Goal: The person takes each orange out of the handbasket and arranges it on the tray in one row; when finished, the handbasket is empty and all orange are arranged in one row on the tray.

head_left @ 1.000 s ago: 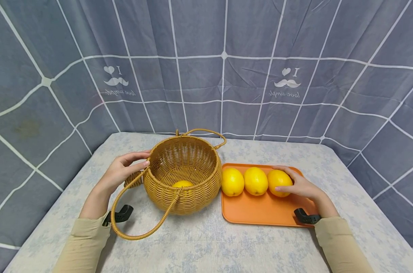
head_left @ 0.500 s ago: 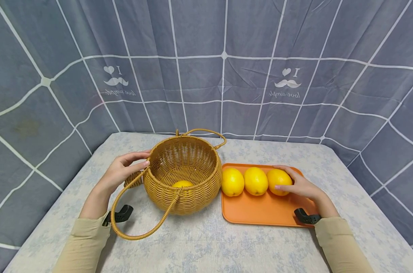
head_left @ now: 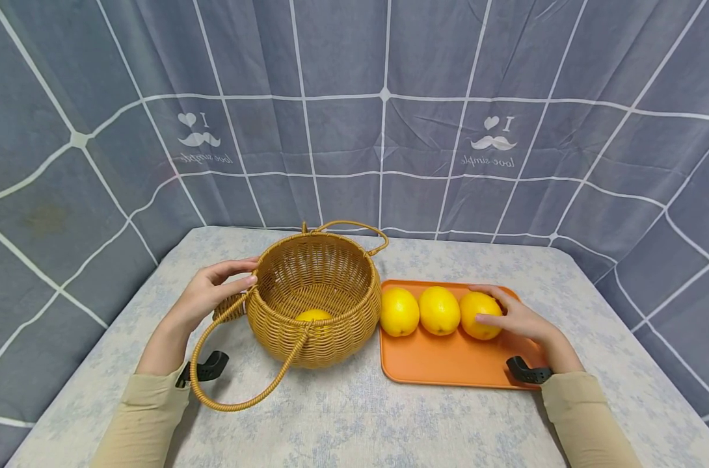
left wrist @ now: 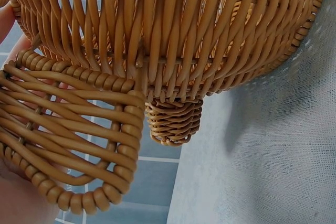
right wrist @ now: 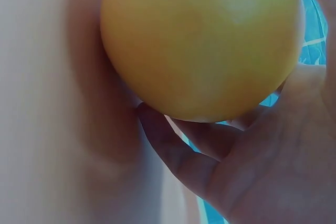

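Observation:
A brown wicker basket (head_left: 337, 341) stands left of the middle, with a yellow lemon (head_left: 314, 315) inside, partly hidden by the front rim. My left hand (head_left: 208, 292) holds the basket's left rim, thumb outside. The left wrist view shows the woven wall and a flat wicker flap (left wrist: 68, 129) close by the hand. On the orange tray (head_left: 442, 364) three lemons sit in a row. Around the rightmost lemon (head_left: 477, 316) my right hand (head_left: 521, 320) curls its thumb and fingers. In the right wrist view that lemon (right wrist: 202, 40) fills the space above the curved fingers.
The left lemon (head_left: 399, 313) sits close against the basket's side, the middle lemon (head_left: 439, 312) beside it. One looped basket handle (head_left: 231, 407) hangs toward the front, the other (head_left: 354, 223) leans backward. A grey checked curtain (head_left: 343, 143) encloses the cloth-covered table (head_left: 331, 429).
The rightmost lemon and my right thumb have shifted very slightly. My left hand, the basket and the other lemons stay where they were.

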### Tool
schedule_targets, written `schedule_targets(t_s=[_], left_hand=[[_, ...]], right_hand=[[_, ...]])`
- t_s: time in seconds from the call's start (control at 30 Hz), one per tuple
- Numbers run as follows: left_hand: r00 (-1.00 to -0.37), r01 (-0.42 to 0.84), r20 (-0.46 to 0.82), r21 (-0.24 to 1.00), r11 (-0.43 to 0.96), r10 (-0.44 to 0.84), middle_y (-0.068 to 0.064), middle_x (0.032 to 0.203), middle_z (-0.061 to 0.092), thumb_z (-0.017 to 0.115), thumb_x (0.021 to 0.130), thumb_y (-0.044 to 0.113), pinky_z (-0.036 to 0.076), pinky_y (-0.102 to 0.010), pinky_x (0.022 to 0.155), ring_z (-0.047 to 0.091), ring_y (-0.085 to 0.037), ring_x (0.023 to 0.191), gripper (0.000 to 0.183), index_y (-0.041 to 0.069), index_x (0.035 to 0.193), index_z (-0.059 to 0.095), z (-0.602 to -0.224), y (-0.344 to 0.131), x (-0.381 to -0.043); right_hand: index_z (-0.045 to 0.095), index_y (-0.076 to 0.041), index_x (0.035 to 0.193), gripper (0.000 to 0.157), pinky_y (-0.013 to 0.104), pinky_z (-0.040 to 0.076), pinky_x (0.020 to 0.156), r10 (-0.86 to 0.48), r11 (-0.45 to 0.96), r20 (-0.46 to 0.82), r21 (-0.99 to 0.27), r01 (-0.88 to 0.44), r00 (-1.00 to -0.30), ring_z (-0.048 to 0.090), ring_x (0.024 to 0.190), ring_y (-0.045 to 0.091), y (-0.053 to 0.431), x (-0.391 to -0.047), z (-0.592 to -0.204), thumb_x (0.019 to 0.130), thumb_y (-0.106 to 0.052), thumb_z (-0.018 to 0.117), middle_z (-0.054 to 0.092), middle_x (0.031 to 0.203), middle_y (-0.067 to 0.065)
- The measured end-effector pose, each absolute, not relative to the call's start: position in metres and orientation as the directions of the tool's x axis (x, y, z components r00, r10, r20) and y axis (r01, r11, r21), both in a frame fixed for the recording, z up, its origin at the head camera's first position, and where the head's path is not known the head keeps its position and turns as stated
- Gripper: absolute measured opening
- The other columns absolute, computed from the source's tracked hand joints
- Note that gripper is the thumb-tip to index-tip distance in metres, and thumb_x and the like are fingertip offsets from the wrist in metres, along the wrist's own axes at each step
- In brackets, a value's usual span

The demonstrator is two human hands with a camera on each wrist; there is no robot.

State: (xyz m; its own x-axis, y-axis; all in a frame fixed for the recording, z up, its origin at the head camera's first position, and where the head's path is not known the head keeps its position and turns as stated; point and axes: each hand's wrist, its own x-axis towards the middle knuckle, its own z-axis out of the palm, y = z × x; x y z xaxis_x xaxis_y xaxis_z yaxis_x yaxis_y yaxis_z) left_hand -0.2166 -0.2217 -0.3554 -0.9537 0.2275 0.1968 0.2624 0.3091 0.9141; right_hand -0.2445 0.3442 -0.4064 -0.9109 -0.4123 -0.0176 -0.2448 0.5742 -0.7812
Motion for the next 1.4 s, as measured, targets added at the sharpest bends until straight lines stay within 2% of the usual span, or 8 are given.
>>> schedule_targets(t_s=[0.13, 0.2, 0.5, 0.93, 1.4], left_hand=[[-0.954, 0.262, 0.197, 0.914, 0.309, 0.226, -0.009, 0.138, 0.049, 0.065, 0.091, 0.024, 0.022, -0.056, 0.107, 0.029, -0.031, 0.135, 0.041, -0.001, 0.123, 0.059, -0.3558, -0.2217, -0.2167], [-0.953, 0.265, 0.201, 0.914, 0.306, 0.227, -0.009, 0.138, 0.049, 0.065, 0.091, 0.024, 0.022, -0.056, 0.107, 0.029, -0.031, 0.135, 0.041, 0.0, 0.123, 0.059, -0.356, -0.2217, -0.2169], [-0.95, 0.275, 0.209, 0.909, 0.312, 0.23, -0.007, 0.138, 0.05, 0.065, 0.091, 0.023, 0.023, -0.053, 0.107, 0.031, -0.03, 0.134, 0.039, 0.001, 0.122, 0.06, -0.3564, -0.2221, -0.2176], [-0.95, 0.276, 0.209, 0.91, 0.309, 0.232, -0.008, 0.138, 0.049, 0.065, 0.091, 0.023, 0.023, -0.055, 0.107, 0.03, -0.031, 0.134, 0.039, 0.001, 0.123, 0.06, -0.3561, -0.2218, -0.2175], [-0.951, 0.272, 0.204, 0.909, 0.315, 0.233, -0.01, 0.139, 0.048, 0.064, 0.091, 0.023, 0.023, -0.056, 0.107, 0.029, -0.031, 0.135, 0.04, 0.001, 0.123, 0.059, -0.3558, -0.2214, -0.2168]], right_hand=[[0.04, -0.009, 0.138, 0.051, 0.063, 0.028, 0.097, -0.408, 0.578, -0.013, -0.778, -0.247, -0.913, 0.034, 0.122, 0.04, 0.3444, -0.2445, -0.4059, 0.094, -0.024, 0.059, 0.035, 0.139, 0.02], [0.042, -0.008, 0.137, 0.049, 0.064, 0.026, 0.098, -0.397, 0.579, -0.014, -0.779, -0.239, -0.918, 0.032, 0.124, 0.04, 0.3442, -0.2444, -0.4057, 0.094, -0.026, 0.058, 0.036, 0.139, 0.02], [0.044, -0.009, 0.133, 0.051, 0.054, 0.033, 0.095, -0.369, 0.586, -0.022, -0.781, -0.215, -0.929, 0.042, 0.114, 0.034, 0.3429, -0.2442, -0.4045, 0.09, -0.027, 0.064, 0.044, 0.13, 0.015], [0.042, -0.008, 0.136, 0.051, 0.062, 0.025, 0.1, -0.371, 0.575, -0.012, -0.788, -0.22, -0.928, 0.034, 0.124, 0.038, 0.3421, -0.2448, -0.4054, 0.093, -0.028, 0.061, 0.04, 0.137, 0.017], [0.04, -0.01, 0.139, 0.053, 0.064, 0.021, 0.102, -0.374, 0.557, -0.018, -0.804, -0.209, -0.927, 0.03, 0.128, 0.039, 0.342, -0.2443, -0.4052, 0.093, -0.027, 0.06, 0.036, 0.14, 0.018]])
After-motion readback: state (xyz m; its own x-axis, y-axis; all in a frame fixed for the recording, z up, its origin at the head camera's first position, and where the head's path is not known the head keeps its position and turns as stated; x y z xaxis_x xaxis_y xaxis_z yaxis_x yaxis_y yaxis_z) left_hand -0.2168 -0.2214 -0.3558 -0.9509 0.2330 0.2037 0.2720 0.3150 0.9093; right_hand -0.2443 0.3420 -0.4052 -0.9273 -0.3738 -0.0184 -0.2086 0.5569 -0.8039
